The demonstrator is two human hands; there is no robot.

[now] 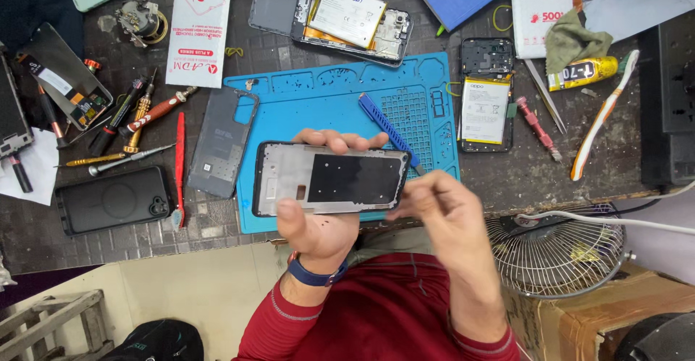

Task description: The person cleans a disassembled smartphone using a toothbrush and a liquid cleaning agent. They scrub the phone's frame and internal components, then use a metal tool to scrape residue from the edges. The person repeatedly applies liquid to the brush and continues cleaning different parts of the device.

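My left hand (pixel 318 223) grips a phone frame (pixel 329 179) with a bare silver inner face and a black panel, held flat above the blue work mat (pixel 326 93). Its fingertips curl over the frame's far edge and the thumb presses the near edge. My right hand (pixel 441 205) sits at the frame's right end, fingers pinched together near that corner; whether they hold anything is hidden. A blue plastic pry tool (pixel 384 119) lies on the mat just beyond the frame.
An opened phone with a battery (pixel 351 17) lies behind the mat, another opened phone (pixel 485 93) to its right. A grey back cover (pixel 221 140), black phone case (pixel 112 200), screwdrivers (pixel 134 119), glue tube (pixel 583 71), toothbrush (pixel 604 115) and a fan (pixel 557 249) surround the mat.
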